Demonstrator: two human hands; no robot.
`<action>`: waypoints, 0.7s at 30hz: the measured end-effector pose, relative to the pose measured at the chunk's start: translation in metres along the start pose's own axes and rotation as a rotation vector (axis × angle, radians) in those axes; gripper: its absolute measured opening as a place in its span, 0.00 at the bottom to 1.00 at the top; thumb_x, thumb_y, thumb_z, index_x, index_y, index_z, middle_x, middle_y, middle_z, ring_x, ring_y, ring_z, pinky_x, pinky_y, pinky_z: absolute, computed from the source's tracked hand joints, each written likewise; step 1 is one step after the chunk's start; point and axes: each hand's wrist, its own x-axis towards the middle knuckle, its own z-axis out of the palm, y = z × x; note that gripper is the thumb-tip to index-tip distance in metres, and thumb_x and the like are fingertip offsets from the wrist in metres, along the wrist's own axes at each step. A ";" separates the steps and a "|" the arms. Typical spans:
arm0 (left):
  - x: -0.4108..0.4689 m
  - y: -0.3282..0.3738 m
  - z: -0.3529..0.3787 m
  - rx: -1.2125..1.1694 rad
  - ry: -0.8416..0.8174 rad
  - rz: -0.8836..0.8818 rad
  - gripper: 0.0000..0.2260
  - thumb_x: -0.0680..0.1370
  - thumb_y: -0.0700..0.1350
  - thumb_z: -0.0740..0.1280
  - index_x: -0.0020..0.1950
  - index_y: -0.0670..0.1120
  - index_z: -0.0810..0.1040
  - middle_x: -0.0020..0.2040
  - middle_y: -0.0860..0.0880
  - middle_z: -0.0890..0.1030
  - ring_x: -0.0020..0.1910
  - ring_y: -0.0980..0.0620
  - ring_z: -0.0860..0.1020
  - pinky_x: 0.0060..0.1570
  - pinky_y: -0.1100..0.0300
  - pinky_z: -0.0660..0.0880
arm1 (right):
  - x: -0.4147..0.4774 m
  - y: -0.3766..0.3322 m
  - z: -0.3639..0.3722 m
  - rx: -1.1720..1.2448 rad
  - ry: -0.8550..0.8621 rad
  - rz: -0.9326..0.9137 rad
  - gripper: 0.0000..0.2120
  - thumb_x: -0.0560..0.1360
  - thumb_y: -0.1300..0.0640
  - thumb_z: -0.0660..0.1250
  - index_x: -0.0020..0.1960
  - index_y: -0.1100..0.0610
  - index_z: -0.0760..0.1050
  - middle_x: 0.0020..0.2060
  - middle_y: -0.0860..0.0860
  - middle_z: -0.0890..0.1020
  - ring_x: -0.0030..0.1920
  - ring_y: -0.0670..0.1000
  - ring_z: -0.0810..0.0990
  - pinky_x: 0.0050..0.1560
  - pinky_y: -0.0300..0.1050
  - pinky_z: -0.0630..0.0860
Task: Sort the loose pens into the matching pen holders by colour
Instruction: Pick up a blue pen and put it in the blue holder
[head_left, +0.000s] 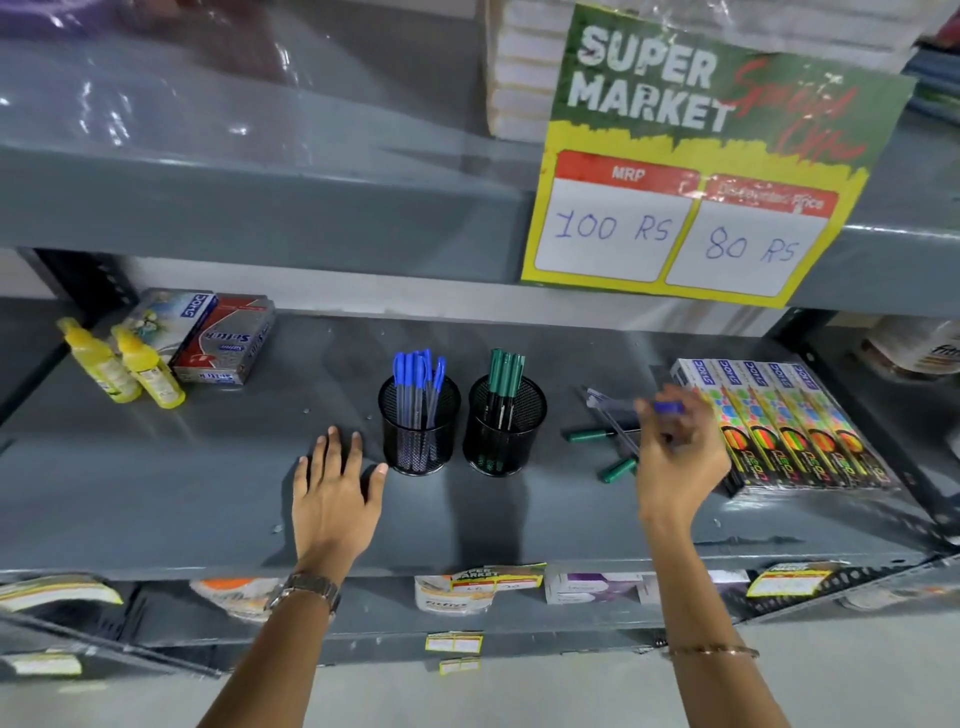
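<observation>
Two black mesh pen holders stand mid-shelf. The left holder (420, 447) is filled with several blue-capped pens (417, 370); the right holder (506, 447) carries green-capped pens (505, 370). My left hand (335, 488) rests flat on the shelf just left of the blue holder, fingers spread, empty. My right hand (678, 457) is raised over the loose pile and pinches a blue-capped pen (667, 408). Loose pens lie beneath it: a green pen (589, 434), a second green pen (617, 470) and clear-barrelled pens (605, 402), partly hidden by the hand.
Neon pencil boxes (779, 423) lie right of the loose pens. Two yellow bottles (124, 366) and small boxes (223, 338) sit at the far left. A price sign (701, 171) hangs from the upper shelf (260, 208). The grey shelf surface (208, 467) spreads between them.
</observation>
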 end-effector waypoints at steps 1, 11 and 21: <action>-0.001 0.000 -0.001 0.000 0.000 -0.001 0.28 0.77 0.57 0.49 0.72 0.43 0.64 0.73 0.39 0.64 0.73 0.42 0.60 0.72 0.46 0.54 | 0.004 -0.017 0.004 0.059 0.010 -0.024 0.13 0.70 0.65 0.72 0.51 0.54 0.75 0.38 0.43 0.79 0.35 0.37 0.78 0.38 0.33 0.75; -0.001 -0.002 0.002 -0.056 0.032 0.010 0.27 0.79 0.57 0.51 0.72 0.43 0.63 0.74 0.39 0.63 0.73 0.42 0.59 0.72 0.46 0.54 | -0.021 -0.081 0.117 -0.002 -0.777 -0.191 0.21 0.68 0.67 0.72 0.50 0.49 0.65 0.35 0.41 0.75 0.33 0.40 0.76 0.39 0.40 0.76; 0.001 -0.002 0.001 -0.080 0.025 0.002 0.25 0.78 0.55 0.57 0.72 0.43 0.64 0.73 0.39 0.64 0.73 0.42 0.60 0.71 0.45 0.55 | -0.063 -0.056 0.142 -0.467 -0.831 -0.428 0.12 0.73 0.55 0.69 0.55 0.58 0.73 0.54 0.58 0.74 0.54 0.60 0.73 0.48 0.55 0.76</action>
